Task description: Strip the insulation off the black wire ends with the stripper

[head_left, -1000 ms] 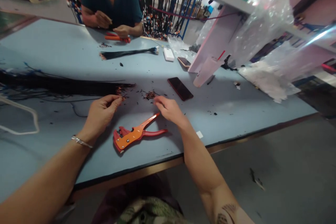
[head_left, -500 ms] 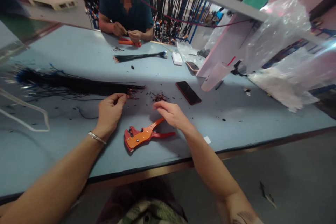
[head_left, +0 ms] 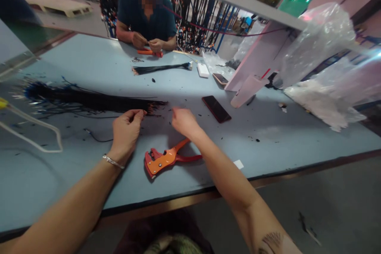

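Observation:
My left hand (head_left: 127,129) is closed in a pinch at the right end of a thick bundle of black wires (head_left: 89,99); its fingertips hold a thin wire end. To the right of the bundle's stripped copper ends, my right hand (head_left: 183,121) is closed over the table, blurred, and what its fingers hold, if anything, is hidden. An orange and red wire stripper (head_left: 163,160) lies on the table between my forearms, one handle running under my right wrist. A single dark wire (head_left: 99,139) lies left of my left hand.
Across the table (head_left: 282,135) a person (head_left: 147,20) works with both hands above another orange tool (head_left: 149,52). A smaller wire bundle (head_left: 162,68), a white box (head_left: 203,70), two phones (head_left: 216,108) and plastic bags (head_left: 324,103) lie farther off. A white bent frame (head_left: 58,135) stands at left.
My right hand has moved slightly up and left and its fingers have curled in, covering the small dark scraps. My left hand keeps its pinch. The whole view has shifted slightly.

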`<move>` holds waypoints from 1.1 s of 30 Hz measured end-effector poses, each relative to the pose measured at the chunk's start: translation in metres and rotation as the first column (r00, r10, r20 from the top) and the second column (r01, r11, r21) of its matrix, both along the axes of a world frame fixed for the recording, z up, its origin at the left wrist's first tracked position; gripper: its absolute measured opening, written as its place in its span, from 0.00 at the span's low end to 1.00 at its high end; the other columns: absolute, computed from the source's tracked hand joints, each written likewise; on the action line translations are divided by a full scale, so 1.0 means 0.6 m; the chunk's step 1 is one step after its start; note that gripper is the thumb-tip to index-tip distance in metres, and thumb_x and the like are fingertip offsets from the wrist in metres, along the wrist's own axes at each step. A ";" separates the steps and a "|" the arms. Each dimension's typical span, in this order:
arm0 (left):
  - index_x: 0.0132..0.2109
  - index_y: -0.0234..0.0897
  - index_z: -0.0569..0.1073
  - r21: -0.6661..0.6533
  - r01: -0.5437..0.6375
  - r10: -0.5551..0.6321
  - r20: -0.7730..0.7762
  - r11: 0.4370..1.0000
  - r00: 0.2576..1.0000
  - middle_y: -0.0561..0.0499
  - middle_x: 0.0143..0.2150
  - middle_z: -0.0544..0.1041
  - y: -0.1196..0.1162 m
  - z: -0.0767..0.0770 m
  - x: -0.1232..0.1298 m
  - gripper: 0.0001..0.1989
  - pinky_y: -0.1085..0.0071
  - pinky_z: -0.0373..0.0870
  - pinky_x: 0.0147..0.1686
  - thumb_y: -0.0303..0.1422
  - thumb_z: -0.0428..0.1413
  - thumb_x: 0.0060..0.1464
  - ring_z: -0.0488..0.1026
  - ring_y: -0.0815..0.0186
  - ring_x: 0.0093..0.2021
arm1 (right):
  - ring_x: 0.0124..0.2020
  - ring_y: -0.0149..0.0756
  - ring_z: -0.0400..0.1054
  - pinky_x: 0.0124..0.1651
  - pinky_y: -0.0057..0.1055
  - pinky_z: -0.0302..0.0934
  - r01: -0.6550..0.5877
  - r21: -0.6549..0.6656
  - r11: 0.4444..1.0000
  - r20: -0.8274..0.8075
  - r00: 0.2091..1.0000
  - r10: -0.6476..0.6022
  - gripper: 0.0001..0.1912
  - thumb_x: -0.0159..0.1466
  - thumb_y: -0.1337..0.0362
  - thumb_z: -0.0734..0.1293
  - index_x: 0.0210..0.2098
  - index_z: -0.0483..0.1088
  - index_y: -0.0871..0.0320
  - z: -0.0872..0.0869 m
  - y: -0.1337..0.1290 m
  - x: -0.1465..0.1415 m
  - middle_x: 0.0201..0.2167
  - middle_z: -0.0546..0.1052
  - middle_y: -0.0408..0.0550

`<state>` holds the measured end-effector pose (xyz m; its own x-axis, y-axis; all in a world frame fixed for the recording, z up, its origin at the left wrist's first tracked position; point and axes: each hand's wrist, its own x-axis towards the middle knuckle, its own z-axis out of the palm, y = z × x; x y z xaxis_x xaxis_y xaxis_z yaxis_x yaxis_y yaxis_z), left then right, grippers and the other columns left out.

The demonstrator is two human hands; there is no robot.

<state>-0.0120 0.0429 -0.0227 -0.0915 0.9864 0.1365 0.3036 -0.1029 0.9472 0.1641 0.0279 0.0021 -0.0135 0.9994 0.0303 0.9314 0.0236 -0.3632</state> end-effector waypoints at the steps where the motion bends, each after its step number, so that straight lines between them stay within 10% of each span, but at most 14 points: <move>1: 0.37 0.38 0.77 0.002 0.005 -0.005 0.007 1.000 1.000 0.52 0.31 0.76 0.001 -0.003 0.000 0.14 0.71 0.61 0.27 0.42 0.55 0.51 0.68 0.65 0.28 | 0.43 0.56 0.73 0.41 0.43 0.64 0.043 0.019 0.999 -0.002 0.999 -0.043 0.16 0.62 0.76 0.58 0.46 0.72 0.68 0.002 -0.003 0.018 0.42 0.78 0.69; 12: 0.37 0.37 0.78 -0.028 0.130 -0.133 -0.171 0.991 0.976 0.52 0.30 0.78 -0.010 0.009 0.010 0.14 0.72 0.67 0.33 0.41 0.55 0.49 0.72 0.62 0.33 | 0.45 0.40 0.72 0.48 0.34 0.63 -0.223 0.098 0.970 -0.117 0.965 0.234 0.11 0.66 0.70 0.61 0.42 0.76 0.57 -0.035 -0.070 0.023 0.41 0.80 0.49; 19: 0.38 0.36 0.79 -0.023 0.270 -0.270 -0.186 0.962 0.945 0.49 0.35 0.81 -0.009 0.004 0.011 0.15 0.70 0.70 0.37 0.42 0.55 0.51 0.75 0.60 0.35 | 0.53 0.44 0.68 0.57 0.42 0.59 -0.036 0.175 0.984 -0.258 0.963 0.081 0.14 0.65 0.69 0.62 0.50 0.70 0.59 -0.019 -0.078 0.015 0.51 0.76 0.54; 23: 0.37 0.36 0.79 0.042 0.457 -0.442 -0.194 0.888 0.876 0.49 0.37 0.81 -0.019 0.008 0.016 0.15 0.70 0.70 0.41 0.42 0.55 0.51 0.75 0.60 0.38 | 0.38 0.34 0.73 0.45 0.32 0.67 -0.025 0.124 0.992 -0.680 0.726 0.103 0.09 0.63 0.65 0.64 0.43 0.70 0.56 -0.022 -0.099 -0.003 0.36 0.78 0.44; 28: 0.35 0.36 0.78 0.071 0.573 -0.542 -0.247 0.816 0.803 0.48 0.35 0.81 -0.024 0.007 0.015 0.14 0.71 0.70 0.38 0.41 0.55 0.54 0.75 0.62 0.35 | 0.33 0.33 0.71 0.39 0.30 0.67 0.217 0.152 0.964 -0.833 0.553 0.007 0.08 0.60 0.59 0.67 0.38 0.70 0.56 -0.059 -0.098 -0.015 0.31 0.76 0.41; 33: 0.35 0.36 0.79 0.078 0.662 -0.617 -0.294 0.746 0.730 0.50 0.32 0.79 -0.023 0.004 0.014 0.14 0.73 0.70 0.35 0.41 0.53 0.56 0.74 0.65 0.31 | 0.30 0.33 0.70 0.37 0.29 0.64 0.135 0.234 0.963 -0.726 0.683 0.080 0.05 0.60 0.62 0.65 0.31 0.73 0.56 -0.059 -0.100 -0.002 0.27 0.76 0.41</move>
